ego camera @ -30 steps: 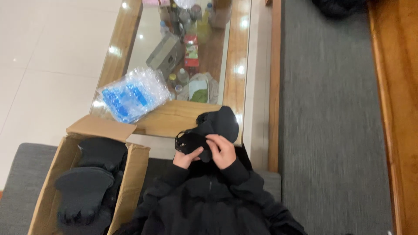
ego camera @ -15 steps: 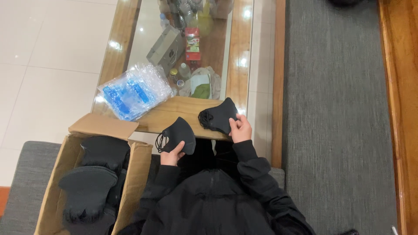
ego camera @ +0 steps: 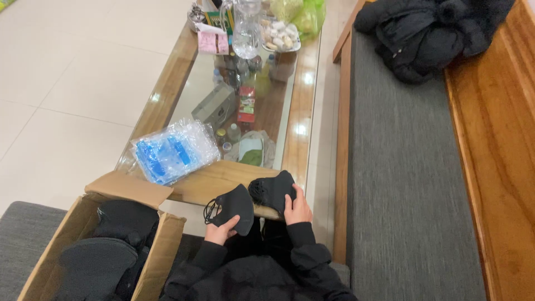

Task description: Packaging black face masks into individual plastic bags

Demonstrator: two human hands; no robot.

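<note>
Even indoor lighting from overhead. Bright glare spots on the glass-topped table (ego camera: pixel 301 120) along its wooden rims. Black items beside the table lose detail in shadow. Focus sharp; no motion blur.

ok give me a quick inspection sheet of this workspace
surface: glass-topped table with wooden rim
job's things: two black masks; left mask lifted off the table, right mask on the rim
clutter: blue plastic packet, jug, snacks; small boxes and bottles on the shelf under the glass
hands: left hand holds the left mask, right hand on the right mask
cables: nothing seen
surroundings: open cardboard box of black items, grey bench, dark coat, tiled floor
</note>
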